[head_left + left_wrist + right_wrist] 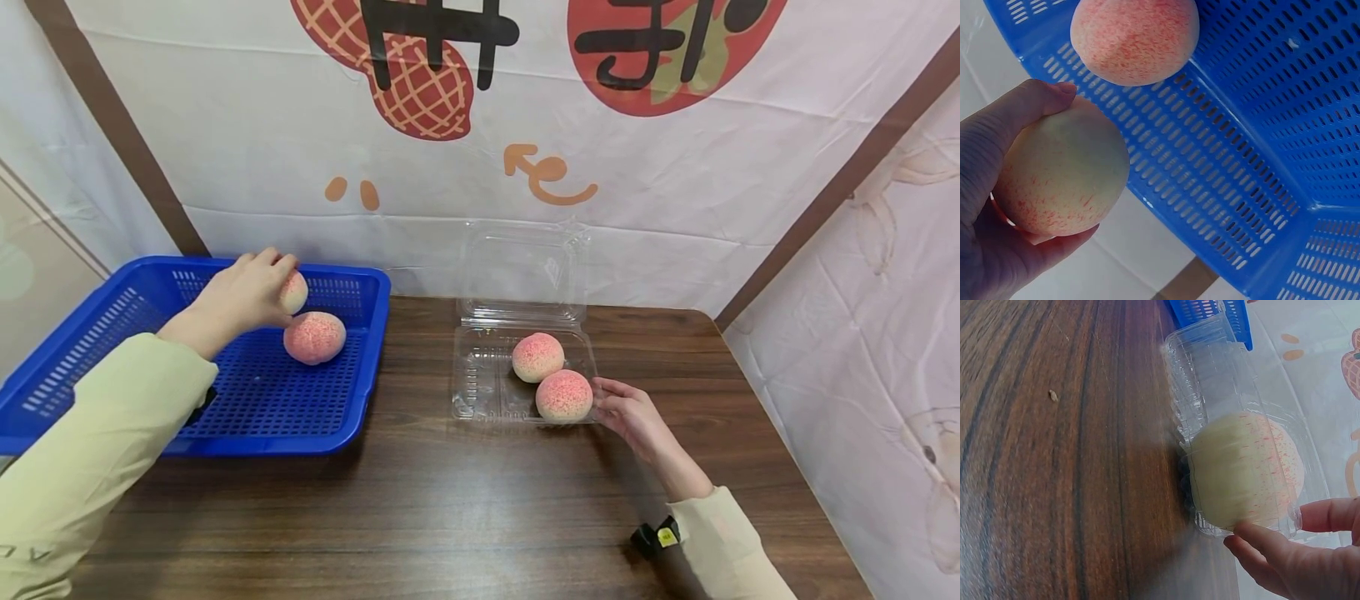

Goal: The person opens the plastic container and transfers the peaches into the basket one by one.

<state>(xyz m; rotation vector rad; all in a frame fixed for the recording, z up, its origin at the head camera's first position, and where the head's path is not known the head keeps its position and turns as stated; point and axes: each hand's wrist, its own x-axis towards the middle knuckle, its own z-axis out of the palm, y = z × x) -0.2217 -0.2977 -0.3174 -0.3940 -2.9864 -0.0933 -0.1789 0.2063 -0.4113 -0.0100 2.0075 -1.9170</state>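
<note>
My left hand (255, 287) grips a pink-and-cream peach (1063, 169) over the blue basket (377, 350), thumb on one side and fingers on the other. Another peach (315, 337) sits in the basket just below that hand. On the table, a clear plastic clamshell box (480, 375) stands with its lid (521, 267) raised against the backdrop. Two peaches, a rear one (537, 357) and a front one (564, 396), lie in the right part of its tray. At the box's right side my right hand (630, 417) pinches the rim between thumb and fingers.
A brown wood-grain table (450, 517) carries the basket at left and the box right of centre. Behind it hangs a white printed cloth (660, 183). A black strap with a yellow tag (666, 536) is at the right wrist.
</note>
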